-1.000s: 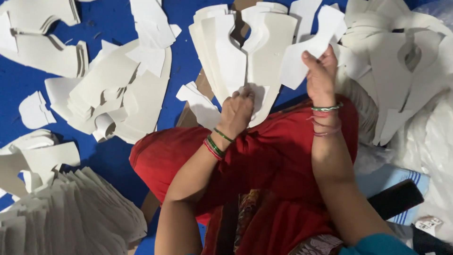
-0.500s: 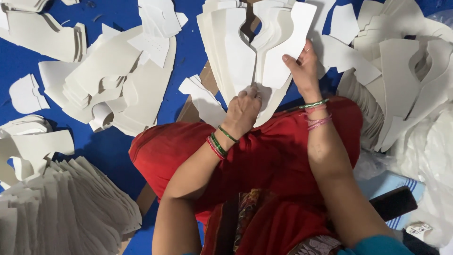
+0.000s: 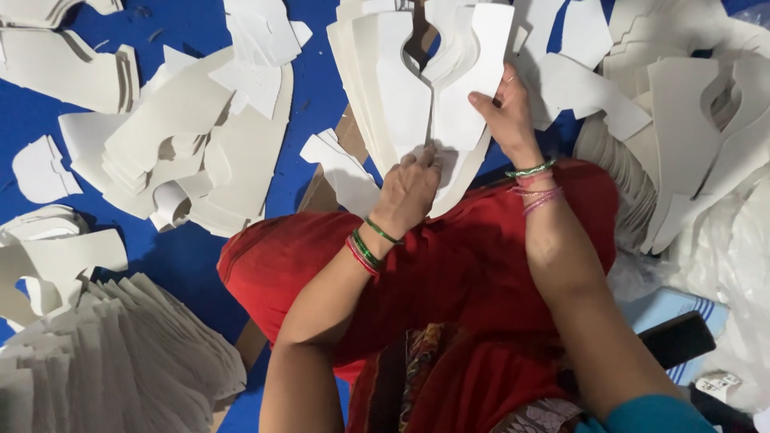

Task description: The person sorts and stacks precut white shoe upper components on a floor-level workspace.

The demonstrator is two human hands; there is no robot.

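While a fanned pile of white cut-outs [image 3: 104, 369] fills the lower left corner of the blue floor covering [image 3: 184, 256], more white shaped pieces lie scattered above it: a curved single piece [image 3: 40, 168] near the left edge and a loose heap of overlapping cut-outs [image 3: 192, 136] further in. Just right of that heap, a smaller white piece [image 3: 341, 168] lies partly on a brown cardboard sheet [image 3: 321, 192].

Near the middle, the person's left hand [image 3: 409, 188], with green and red bangles at the wrist, closes around the lower end of a stack of white shoe-upper cut-outs [image 3: 401, 88], its fingers curled against the bottom edge. The stack stands upright on the red cloth [image 3: 449, 265] over the person's lap, spreading upward into two halves with a notch between them, and its top reaches the upper edge of the view.

The right hand [image 3: 501, 112], also with bangles at the wrist, grips the right half of the same stack, thumb on the near face and fingers wrapped behind.

Further right, another large heap of white cut-outs [image 3: 690, 104] leans over crumpled white plastic [image 3: 746, 265]. Below it, a dark flat object [image 3: 678, 337] rests on a pale blue pad [image 3: 682, 309].
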